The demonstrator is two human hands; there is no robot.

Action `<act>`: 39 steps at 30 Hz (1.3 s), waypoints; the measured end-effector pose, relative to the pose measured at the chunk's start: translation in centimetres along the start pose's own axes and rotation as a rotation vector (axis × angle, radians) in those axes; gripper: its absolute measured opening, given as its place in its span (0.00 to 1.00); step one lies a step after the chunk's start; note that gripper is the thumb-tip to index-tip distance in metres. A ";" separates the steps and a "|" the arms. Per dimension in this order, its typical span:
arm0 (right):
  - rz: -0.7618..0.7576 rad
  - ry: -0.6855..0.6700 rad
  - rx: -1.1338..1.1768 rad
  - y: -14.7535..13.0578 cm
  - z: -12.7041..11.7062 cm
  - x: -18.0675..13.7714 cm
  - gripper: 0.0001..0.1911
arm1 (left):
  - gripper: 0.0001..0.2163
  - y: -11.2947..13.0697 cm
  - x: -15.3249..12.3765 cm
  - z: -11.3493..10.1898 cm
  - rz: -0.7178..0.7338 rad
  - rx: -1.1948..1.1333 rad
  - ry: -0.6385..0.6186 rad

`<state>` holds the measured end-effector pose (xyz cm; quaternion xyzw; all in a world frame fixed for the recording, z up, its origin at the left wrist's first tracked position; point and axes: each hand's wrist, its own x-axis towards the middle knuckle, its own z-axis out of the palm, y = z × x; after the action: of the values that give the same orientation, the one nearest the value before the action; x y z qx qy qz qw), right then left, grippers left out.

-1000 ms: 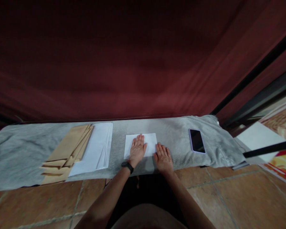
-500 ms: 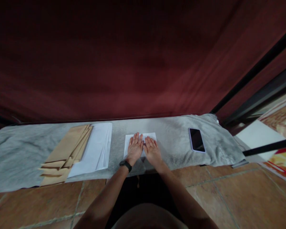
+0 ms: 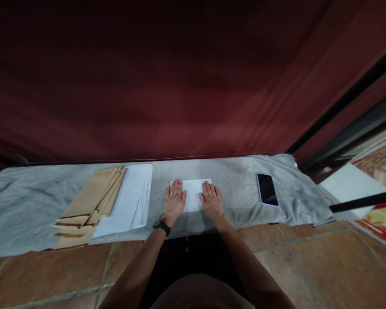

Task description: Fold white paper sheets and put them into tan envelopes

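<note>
A small white sheet of paper (image 3: 193,195), possibly folded, lies flat on the grey cloth (image 3: 238,189) in front of me. My left hand (image 3: 174,202) rests palm down on its left edge, fingers stretched out. Across from it, my right hand (image 3: 212,202) lies flat on the right edge, fingers also extended. The paper's middle shows between the two hands, while its side edges are partly hidden beneath them. A dark wristwatch (image 3: 162,227) is on my left wrist.
To the left, several brown envelopes (image 3: 90,193) overlap a stack of white sheets (image 3: 133,193). A phone (image 3: 267,189) with a pale purple case lies at the right. Dark red fabric (image 3: 193,107) rises behind the cloth-covered surface; tiled floor (image 3: 67,274) lies below.
My hands have slid apart from the middle of the paper toward its left and right edges, uncovering its centre. Both stay flat.
</note>
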<state>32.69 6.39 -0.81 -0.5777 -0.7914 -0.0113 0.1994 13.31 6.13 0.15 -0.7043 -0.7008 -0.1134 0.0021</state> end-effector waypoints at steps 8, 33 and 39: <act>0.039 -0.001 -0.035 1.9 -1.0 -0.9 0.28 | 0.28 -1.7 -1.4 -0.8 -0.038 0.038 0.034; -0.035 -0.020 0.031 -0.3 -2.3 -5.4 0.28 | 0.27 1.6 -6.5 -1.6 0.096 -0.018 0.020; -0.020 -0.019 -0.007 0.9 -2.6 -6.3 0.28 | 0.26 1.7 -6.5 -2.0 0.016 0.000 0.051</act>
<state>35.89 0.28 -0.68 -0.5705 -0.7991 -0.0105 0.1896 14.74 -0.62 1.27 -0.7067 -0.6949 -0.1313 0.0211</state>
